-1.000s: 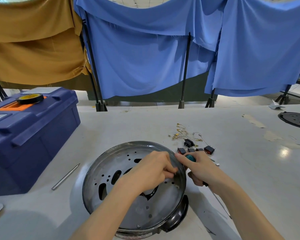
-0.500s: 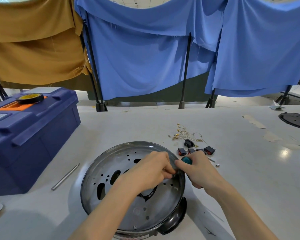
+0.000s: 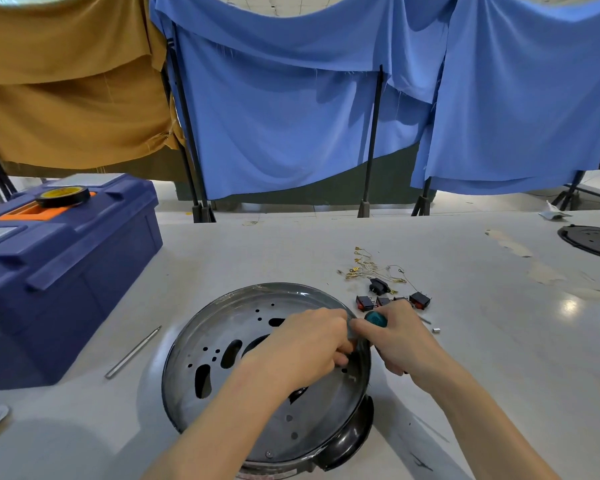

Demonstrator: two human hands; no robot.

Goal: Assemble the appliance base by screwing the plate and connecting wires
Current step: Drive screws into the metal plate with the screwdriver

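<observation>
- The perforated metal plate (image 3: 219,323) is seated in the dark appliance base (image 3: 355,434). It lies directly under the left hand (image 3: 309,348) and just left of the right hand (image 3: 400,344), and the whole is set on the table (image 3: 499,375).
- The left hand is laid over the plate's far right rim, with its fingers curled down toward a hole there. Whether a screw is pinched between them cannot be told.
- The right hand is closed round a screwdriver (image 3: 376,319). Only the teal handle end is seen, just above the thumb, and the shaft and tip are hidden by the hand.
- The screwing step is judged to be in hand: a fastener appears to be located at the rim, with the driver held ready beside it. One screw head is seen at the plate's near edge, below the left forearm.
- For the next move, the tip would have to be brought over the hole and held upright. The plate would have to be steadied by the left hand so that the holes line up.
- Just beyond the right hand, small switches (image 3: 420,300) and loose wires (image 3: 368,268) with gold terminals are seen lying unconnected. The wiring is judged not yet begun.
- Well to the left of the left hand a metal rod (image 3: 134,351) is seen. Beyond it stands a blue toolbox (image 3: 59,271) with a tape roll (image 3: 63,196) on its lid.
</observation>
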